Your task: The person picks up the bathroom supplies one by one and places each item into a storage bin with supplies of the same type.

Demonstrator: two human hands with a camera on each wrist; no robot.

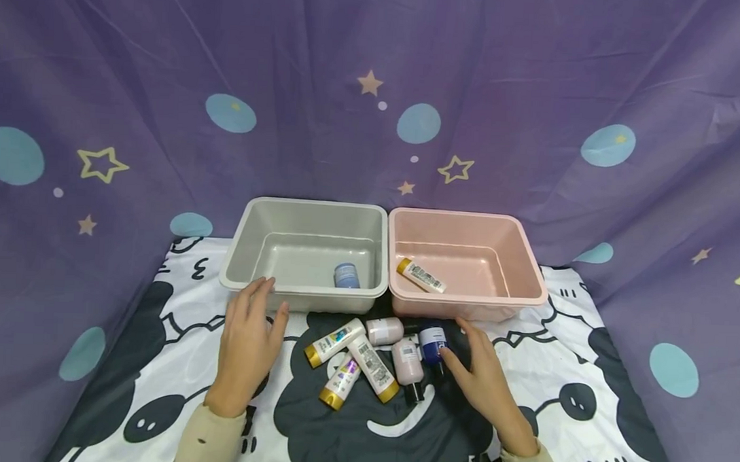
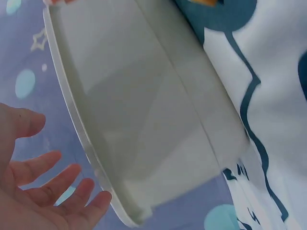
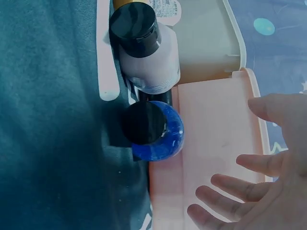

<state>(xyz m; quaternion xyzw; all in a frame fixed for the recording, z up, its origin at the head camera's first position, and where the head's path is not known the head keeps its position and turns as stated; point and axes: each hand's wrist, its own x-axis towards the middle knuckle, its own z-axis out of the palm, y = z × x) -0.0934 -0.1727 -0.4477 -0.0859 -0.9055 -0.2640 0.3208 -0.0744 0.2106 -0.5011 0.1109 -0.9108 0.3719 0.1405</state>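
Two tubs sit side by side at twelve o'clock on the printed cloth (image 1: 585,381): the grey bin (image 1: 247,254) on the left, the pink bin (image 1: 530,277) touching it on the right. In the grey one a small blue jar (image 1: 347,275) rests at about four o'clock on the floor; in the pink one a gold-capped tube (image 1: 421,275) lies tilted near nine o'clock.

Down in front, the left hand (image 1: 246,346) is spread flat at the grey bin's near wall, fingers straight and apart, holding nothing; the wrist view shows them just off the rim. The right hand (image 1: 484,378) is open too, fingers relaxed, and the wrist view shows clear air between them and the bottle. From the head view I cannot tell whether the thumb touches it.

That blue bottle (image 3: 156,132), black cap toward the person, lies at the three o'clock end of a small heap just before the pink bin. Beside it at nine o'clock lies a pale pink bottle (image 1: 407,360), then a pink jar (image 1: 385,331) and three gold-capped tubes (image 1: 374,367).

My read on the blue bottle: light, rigid plastic, glossy and round, so likely to roll or slip. Pinch across the body just behind the cap, thumb opposite fingers; the neighbour lies close, so come in from the three o'clock side
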